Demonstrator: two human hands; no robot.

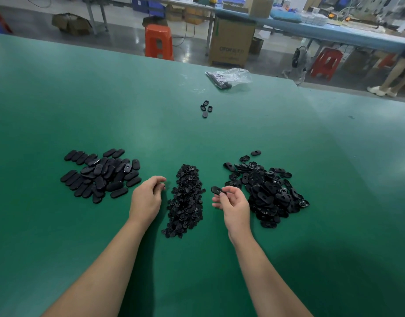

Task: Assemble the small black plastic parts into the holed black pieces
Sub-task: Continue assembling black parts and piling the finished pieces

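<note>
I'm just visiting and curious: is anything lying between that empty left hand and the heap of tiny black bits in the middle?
Nothing visible does. The left hand hovers right beside the heap of small black parts, with only bare green table between them. The right hand pinches one holed black piece on the heap's other side.

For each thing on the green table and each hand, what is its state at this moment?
Left hand: fingers curled; holding anything, cannot tell.
Right hand: pinches one oval piece.
Small parts pile: loose heap between the hands.
Holed pieces pile: loose heap, right side.
Oval pieces pile: spread flat, left side.
Plastic bag: lying crumpled, dark contents.
Four stray pieces: lying apart.
</note>
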